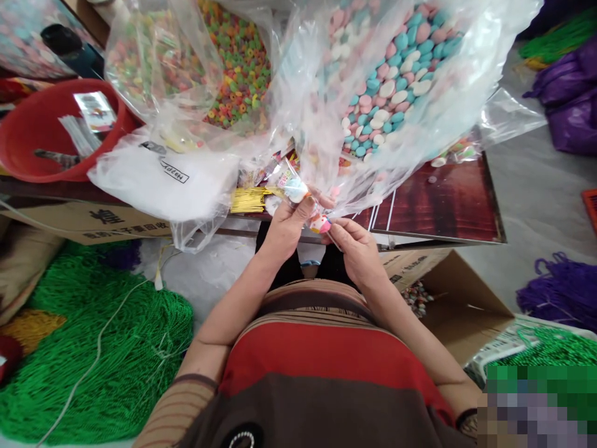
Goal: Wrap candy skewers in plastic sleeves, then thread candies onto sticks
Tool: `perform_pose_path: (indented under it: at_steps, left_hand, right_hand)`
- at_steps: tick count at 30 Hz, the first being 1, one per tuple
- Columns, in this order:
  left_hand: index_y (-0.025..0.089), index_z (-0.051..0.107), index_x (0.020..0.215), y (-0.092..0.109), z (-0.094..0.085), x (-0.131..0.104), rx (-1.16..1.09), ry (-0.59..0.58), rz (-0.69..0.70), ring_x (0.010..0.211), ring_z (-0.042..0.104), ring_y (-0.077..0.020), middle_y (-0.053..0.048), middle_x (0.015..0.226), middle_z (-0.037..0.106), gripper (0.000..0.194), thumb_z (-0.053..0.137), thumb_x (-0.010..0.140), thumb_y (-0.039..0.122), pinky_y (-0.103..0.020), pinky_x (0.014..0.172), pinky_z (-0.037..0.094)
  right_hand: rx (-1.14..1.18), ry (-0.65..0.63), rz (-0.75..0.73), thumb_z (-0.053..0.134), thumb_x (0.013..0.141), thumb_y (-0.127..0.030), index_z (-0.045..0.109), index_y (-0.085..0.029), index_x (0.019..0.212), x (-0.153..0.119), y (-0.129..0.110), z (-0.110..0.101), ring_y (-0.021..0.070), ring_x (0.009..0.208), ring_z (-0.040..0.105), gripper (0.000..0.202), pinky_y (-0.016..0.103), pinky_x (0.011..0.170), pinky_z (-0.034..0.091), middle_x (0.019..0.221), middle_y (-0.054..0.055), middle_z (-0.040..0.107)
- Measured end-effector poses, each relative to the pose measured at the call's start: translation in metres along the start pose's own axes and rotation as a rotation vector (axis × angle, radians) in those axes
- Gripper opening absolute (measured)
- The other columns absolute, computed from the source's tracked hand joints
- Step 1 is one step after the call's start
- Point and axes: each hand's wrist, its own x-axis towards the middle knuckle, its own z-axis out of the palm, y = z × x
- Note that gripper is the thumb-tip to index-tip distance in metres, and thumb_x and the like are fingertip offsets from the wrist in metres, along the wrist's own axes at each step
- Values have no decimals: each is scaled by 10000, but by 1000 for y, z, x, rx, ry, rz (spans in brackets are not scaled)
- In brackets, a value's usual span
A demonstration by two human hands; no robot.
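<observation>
Between my two hands is a small clear packet point(295, 188) with pale candy inside and a pink and white figure at its lower end. My left hand point(290, 225) is closed on the packet's middle, thumb on top. My right hand point(355, 246) pinches the lower end beside the pink figure, where a thin stick shows. Just beyond my hands lie a bundle of yellow strips point(249, 200) and a large clear bag of pink, blue and white candies point(387, 93). Left of that stands a bag of colourful ring candies point(237, 68).
A red basin point(28, 134) with packets sits at the left on the dark red table point(448, 205). A white plastic bag point(186, 177) overhangs the front edge. Below are an open cardboard box point(466, 305) and green strings point(107, 336). Purple bundles lie at the right.
</observation>
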Motion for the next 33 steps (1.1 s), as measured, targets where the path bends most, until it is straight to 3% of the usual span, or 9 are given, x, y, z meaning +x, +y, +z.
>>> perform_pose_path:
  at_steps: [5, 8, 11, 14, 17, 21, 24, 28, 33]
  left_hand:
    - [247, 627, 973, 3, 4, 5, -45, 102, -8, 648, 657, -124, 34, 726, 693, 444, 762, 833, 646, -277, 645, 545]
    - [251, 597, 1032, -2, 11, 1, -58, 46, -68, 717, 698, -140, 19, 787, 726, 468, 750, 842, 651, -288, 697, 555]
    - [248, 589, 1078, -8, 15, -6, -52, 11, -76, 852, 742, -160, 3, 840, 745, 488, 701, 871, 676, -292, 787, 567]
    - [238, 604, 1152, -16, 11, -10, 34, -19, -27, 990, 745, -180, -48, 1001, 763, 553, 601, 906, 734, -306, 851, 575]
    - [249, 574, 1233, -26, 1, -12, 235, -14, 139, 1011, 733, -170, -60, 1116, 740, 582, 660, 884, 706, -311, 882, 578]
    - [242, 589, 1168, -33, -6, -14, 662, 96, 478, 886, 708, -125, -21, 999, 728, 351, 709, 944, 485, -270, 834, 563]
    - [238, 635, 1100, -28, -4, -13, 879, 92, 625, 870, 710, -131, -25, 966, 747, 199, 651, 994, 405, -265, 821, 553]
    - [232, 683, 1071, -19, -1, -12, 1055, 85, 605, 909, 737, -170, -57, 985, 783, 191, 577, 1027, 385, -295, 857, 544]
    - [213, 712, 1062, -17, 2, -13, 1211, 110, 617, 914, 737, -194, -76, 965, 793, 237, 574, 1018, 400, -315, 891, 529]
  right_hand:
    - [-186, -61, -56, 737, 866, -415, 767, -212, 1144, -7, -4, -2, 98, 546, 551, 346, 258, 572, 492, 674, -37, 671]
    - [-307, 3, -152, 667, 907, -345, 770, -218, 1226, -11, -6, 1, 86, 514, 460, 358, 245, 537, 436, 600, -65, 567]
    - [-333, -27, -152, 601, 949, -351, 743, -240, 1324, -12, -3, 4, 88, 499, 394, 416, 242, 512, 405, 572, -75, 496]
    - [-280, -44, -147, 575, 974, -389, 700, -254, 1400, -12, 2, 6, 91, 496, 380, 464, 232, 490, 386, 569, -77, 470]
    - [-287, 37, -218, 562, 991, -394, 681, -252, 1425, -9, 4, 4, 93, 503, 394, 471, 226, 500, 396, 574, -78, 458]
    - [-499, 112, -364, 539, 1005, -368, 691, -235, 1409, -5, 3, -2, 97, 534, 489, 452, 239, 578, 475, 623, -53, 572]
    - [-682, 156, -475, 523, 1008, -365, 718, -224, 1374, -4, 2, -5, 134, 644, 627, 438, 277, 685, 545, 829, 32, 758]
    - [-847, 197, -531, 490, 1021, -373, 721, -225, 1373, -2, 2, -8, 203, 815, 732, 447, 325, 788, 577, 1160, 122, 807]
    - [-999, 218, -573, 450, 1025, -339, 722, -198, 1372, 3, 7, -11, 195, 740, 728, 464, 294, 735, 548, 960, 105, 824]
